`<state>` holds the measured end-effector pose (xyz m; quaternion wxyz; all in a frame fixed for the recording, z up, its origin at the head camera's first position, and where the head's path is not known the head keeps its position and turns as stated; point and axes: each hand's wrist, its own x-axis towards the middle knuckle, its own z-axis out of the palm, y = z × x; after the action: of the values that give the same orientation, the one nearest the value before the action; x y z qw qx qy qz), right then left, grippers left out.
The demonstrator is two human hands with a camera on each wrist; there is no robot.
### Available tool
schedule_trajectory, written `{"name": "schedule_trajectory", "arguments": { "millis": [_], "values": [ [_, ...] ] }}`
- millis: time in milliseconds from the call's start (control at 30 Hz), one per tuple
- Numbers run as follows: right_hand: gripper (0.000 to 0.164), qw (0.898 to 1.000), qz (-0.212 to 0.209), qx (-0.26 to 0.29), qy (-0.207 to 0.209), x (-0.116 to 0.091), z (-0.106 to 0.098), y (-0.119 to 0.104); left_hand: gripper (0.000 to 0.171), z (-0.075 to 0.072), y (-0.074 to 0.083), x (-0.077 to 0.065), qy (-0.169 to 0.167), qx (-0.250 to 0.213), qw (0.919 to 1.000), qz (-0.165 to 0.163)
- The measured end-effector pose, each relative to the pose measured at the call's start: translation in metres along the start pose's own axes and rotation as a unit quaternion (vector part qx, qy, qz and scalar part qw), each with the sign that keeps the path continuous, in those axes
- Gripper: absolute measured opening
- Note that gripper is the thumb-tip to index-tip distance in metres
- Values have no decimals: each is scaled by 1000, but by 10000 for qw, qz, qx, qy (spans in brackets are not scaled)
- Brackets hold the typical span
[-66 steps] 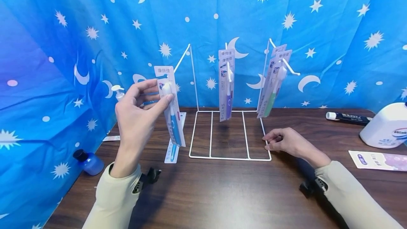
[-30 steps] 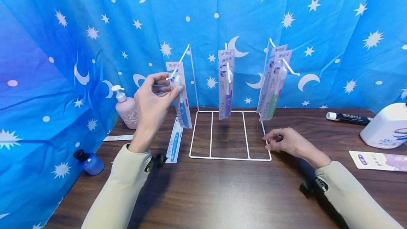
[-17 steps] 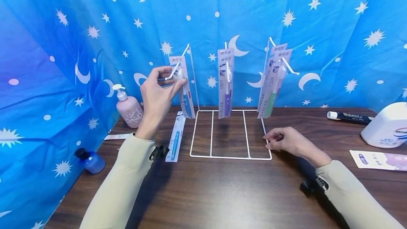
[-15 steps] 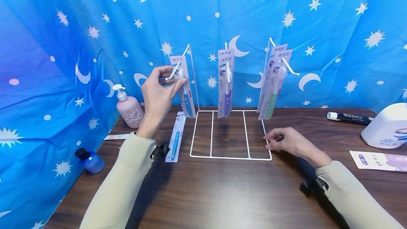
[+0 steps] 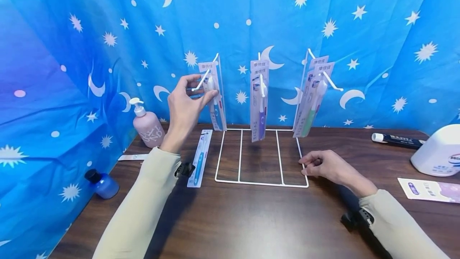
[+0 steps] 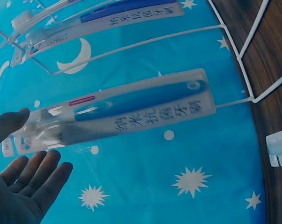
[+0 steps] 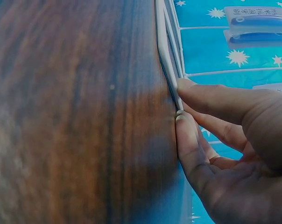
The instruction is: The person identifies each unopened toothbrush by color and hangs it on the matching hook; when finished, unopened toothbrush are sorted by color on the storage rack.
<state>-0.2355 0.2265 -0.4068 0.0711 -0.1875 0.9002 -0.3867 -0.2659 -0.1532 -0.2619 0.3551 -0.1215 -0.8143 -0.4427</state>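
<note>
My left hand (image 5: pixel 187 101) holds a packaged blue toothbrush (image 5: pixel 217 111) by its upper part, thumb in front. The pack stands upright at the left hook (image 5: pixel 201 81) of a white wire rack (image 5: pixel 248 183), the hook's tip passing in front of its card. In the left wrist view the thumb overlaps the toothbrush pack (image 6: pixel 141 107) while the other fingers lie along its far edge. My right hand (image 5: pixel 328 167) pinches the right side wire of the rack's base; the right wrist view shows thumb and finger at the wire (image 7: pixel 166 56).
Packaged purple toothbrushes (image 5: pixel 259 107) hang on the middle hook, green ones (image 5: pixel 310 107) on the right. Another blue toothbrush pack (image 5: pixel 199 159) lies left of the rack. Around stand a pink pump bottle (image 5: pixel 149 129), blue bottle (image 5: pixel 104 186), white bottle (image 5: pixel 436 155), black tube (image 5: pixel 400 140) and flat pack (image 5: pixel 427 190).
My left hand has carried the blue toothbrush pack rightward and back along the left hook, closer to the rack's uprights. The right hand stays on the base wire. The view has tilted slightly.
</note>
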Motion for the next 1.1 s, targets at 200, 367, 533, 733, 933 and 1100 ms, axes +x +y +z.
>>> {"name": "schedule_trajectory", "arguments": {
  "millis": [200,367,533,733,933,1100],
  "values": [
    [25,10000,-20,-62,24,-1,1,0,60,-9,-23,-17,-152,223,9993,-251],
    [26,9999,-59,-142,43,-2,0,2,53,-18,-50,-36,-350,255,9964,-731],
    [25,9998,43,-198,34,-4,-2,5,49,-11,-78,-44,-844,680,9837,-1433],
    [24,9999,65,-106,-17,-4,-1,7,53,8,-108,-53,-1592,1403,9419,-2605],
    [24,9999,111,-59,-82,-2,0,6,38,20,-124,-55,-1622,1698,9217,-3089],
    [24,9999,66,-145,-54,1,0,3,30,23,-131,-53,-1559,1874,9187,-3108]
  ]
}}
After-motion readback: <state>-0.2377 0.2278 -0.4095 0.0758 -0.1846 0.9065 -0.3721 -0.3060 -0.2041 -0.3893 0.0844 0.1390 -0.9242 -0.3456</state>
